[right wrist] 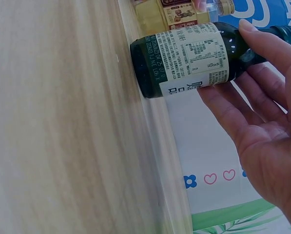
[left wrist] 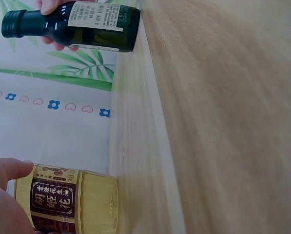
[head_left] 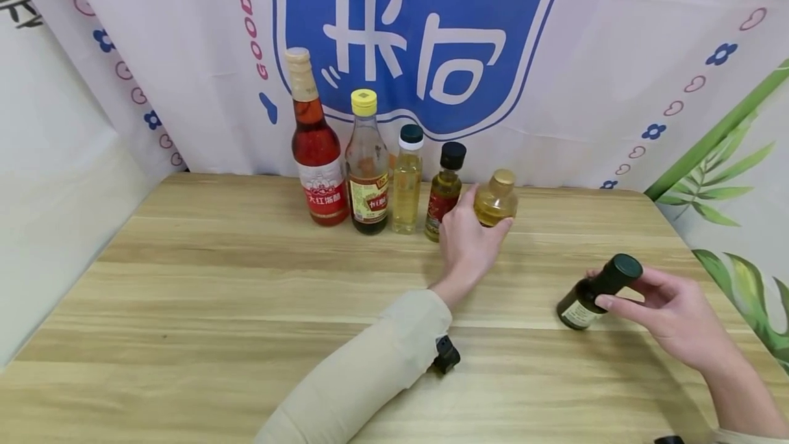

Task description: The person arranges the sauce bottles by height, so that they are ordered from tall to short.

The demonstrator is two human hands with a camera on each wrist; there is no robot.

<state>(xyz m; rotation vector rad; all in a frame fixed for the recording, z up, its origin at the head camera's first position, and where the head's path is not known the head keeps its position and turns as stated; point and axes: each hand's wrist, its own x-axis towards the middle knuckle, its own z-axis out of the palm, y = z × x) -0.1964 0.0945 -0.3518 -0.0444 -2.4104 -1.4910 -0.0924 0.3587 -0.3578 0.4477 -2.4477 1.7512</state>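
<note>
My left hand (head_left: pixel 470 238) holds a squat clear bottle of golden oil (head_left: pixel 496 203) with a gold cap, upright at the right end of a row of bottles. Its dark brown label shows in the left wrist view, with the thumb and fingers around the upper part. My right hand (head_left: pixel 684 317) grips a small dark green glass bottle (head_left: pixel 607 284) by its neck and shoulder, thumb on the near side. This bottle leans to the right, base low over the table; whether the base touches is hard to tell. A pale printed label (right wrist: pixel 196 53) covers its side.
Left of the oil bottle stand a small black-capped bottle (head_left: pixel 442 196), a slim green-capped bottle (head_left: pixel 407 190), a yellow-capped bottle (head_left: pixel 368 190) and a tall red bottle (head_left: pixel 317 156). They line the back of the wooden table (head_left: pixel 216 307), before a printed curtain (head_left: pixel 209 88).
</note>
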